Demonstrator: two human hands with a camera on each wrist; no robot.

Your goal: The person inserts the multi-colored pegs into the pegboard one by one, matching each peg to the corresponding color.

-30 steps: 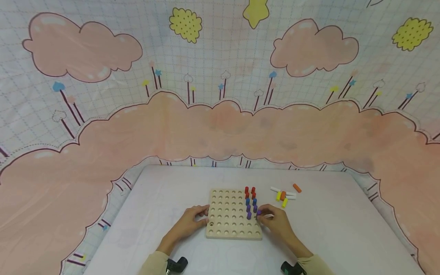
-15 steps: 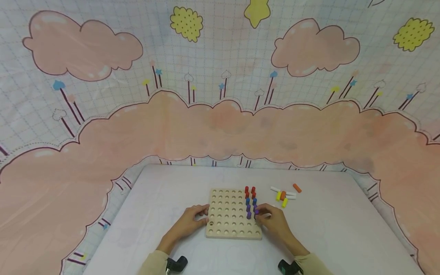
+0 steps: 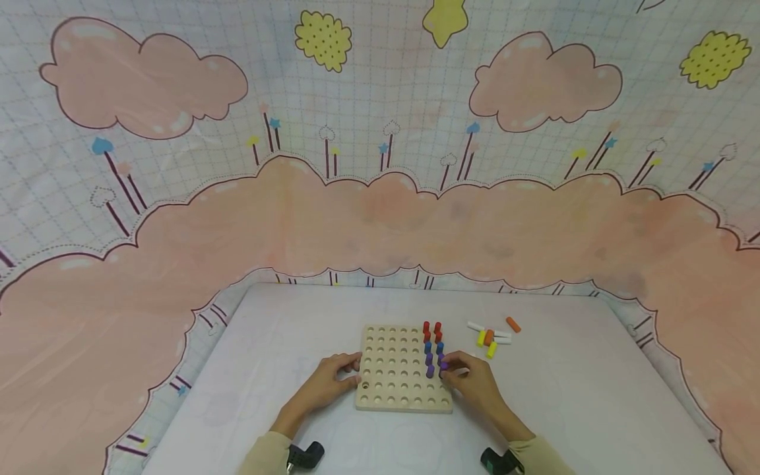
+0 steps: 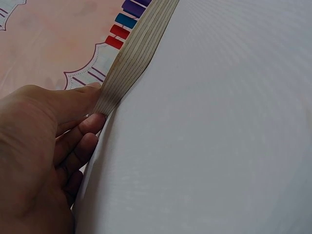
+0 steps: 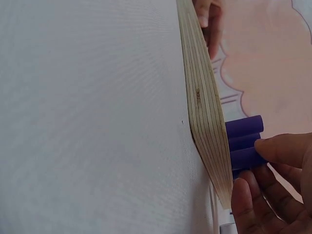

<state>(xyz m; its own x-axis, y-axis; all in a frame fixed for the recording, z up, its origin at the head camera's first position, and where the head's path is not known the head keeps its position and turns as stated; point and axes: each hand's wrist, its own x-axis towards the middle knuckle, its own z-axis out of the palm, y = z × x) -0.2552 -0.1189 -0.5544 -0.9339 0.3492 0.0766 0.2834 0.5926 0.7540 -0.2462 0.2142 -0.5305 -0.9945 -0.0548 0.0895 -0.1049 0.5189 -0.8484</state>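
Note:
A square wooden pegboard (image 3: pixel 398 394) with rows of round holes lies on the white table. My left hand (image 3: pixel 325 382) holds its left edge, thumb and forefinger against the wood in the left wrist view. At the right edge, my right hand (image 3: pixel 477 384) pinches a purple peg (image 5: pixel 247 158) between thumb and fingers. That peg stands at the board's surface; its lower end is hidden in the right wrist view. Two columns of upright pegs fill the board's right side: red pegs (image 3: pixel 426 327) at the back, then blue pegs (image 3: pixel 427 348), then purple pegs (image 3: pixel 430 372).
Loose pegs lie right of the board: white pegs (image 3: pixel 502 341), yellow pegs (image 3: pixel 491 350) and an orange peg (image 3: pixel 513 324) a little apart. The white tabletop (image 3: pixel 594 396) ends at a patterned cloth backdrop (image 3: pixel 380 224).
My right hand has moved slightly left, bringing the purple peg from beside the board's right edge onto the right column. The left hand stays where it was.

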